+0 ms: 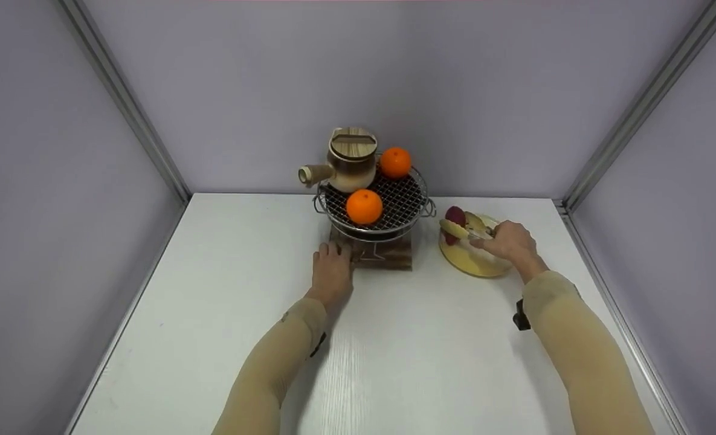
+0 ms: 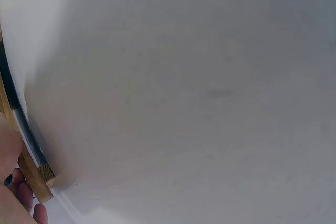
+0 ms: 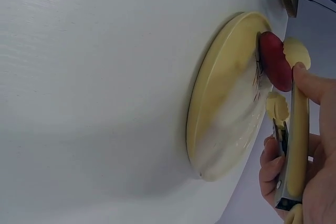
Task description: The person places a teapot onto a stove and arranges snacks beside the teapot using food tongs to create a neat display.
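Note:
My right hand (image 1: 510,243) grips tongs (image 3: 297,145) with pale yellow scalloped heads. The tong heads are spread on either side of a dark red, oblong sweet potato (image 3: 275,60), which lies at the far edge of a yellow-rimmed plate (image 1: 470,266). My left hand (image 1: 332,272) holds the left front corner of the wooden base (image 1: 394,257) under a round grill. In the left wrist view, the thumb and fingertips (image 2: 40,213) are around the wooden edge (image 2: 37,182).
On the wire grill (image 1: 403,205) sit a brown teapot (image 1: 353,169) with a wooden lid and side handle, one orange (image 1: 364,206) in front and another orange (image 1: 396,162) behind. Loop handles jut from the grill's sides. Grey panels (image 1: 454,90) wall in the white table (image 1: 212,302).

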A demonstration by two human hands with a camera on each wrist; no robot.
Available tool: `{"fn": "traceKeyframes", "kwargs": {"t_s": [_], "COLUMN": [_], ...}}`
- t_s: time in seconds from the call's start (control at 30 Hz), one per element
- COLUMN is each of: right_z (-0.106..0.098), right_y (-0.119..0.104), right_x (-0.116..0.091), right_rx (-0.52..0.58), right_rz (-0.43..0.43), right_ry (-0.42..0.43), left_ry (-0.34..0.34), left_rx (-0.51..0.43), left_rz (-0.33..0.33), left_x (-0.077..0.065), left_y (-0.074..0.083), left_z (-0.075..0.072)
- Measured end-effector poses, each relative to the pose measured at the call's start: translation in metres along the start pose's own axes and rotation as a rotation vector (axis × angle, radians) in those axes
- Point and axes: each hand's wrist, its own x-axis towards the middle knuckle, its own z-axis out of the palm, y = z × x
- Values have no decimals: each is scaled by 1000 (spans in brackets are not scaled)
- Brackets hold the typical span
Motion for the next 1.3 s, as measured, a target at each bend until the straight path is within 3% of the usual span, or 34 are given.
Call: {"fn": "traceKeyframes", "kwargs": {"t_s": [0.4,1.1,1.3], "right_z": [-11,-6,-11], "right_y": [6,13,14], "right_x": [-2,-3,-6], "right_rx": [-50,-49,-51], "right_rz": [-33,-50,-58], "right_ry": [22,31,27], "left_ry": [4,-20,9], "left_rx": [-8,-5,-13], "left_rz": [-20,-17,-11], "left_x": [0,2,1], "left_y": [1,2,0], "left_z": [1,0,3]}}
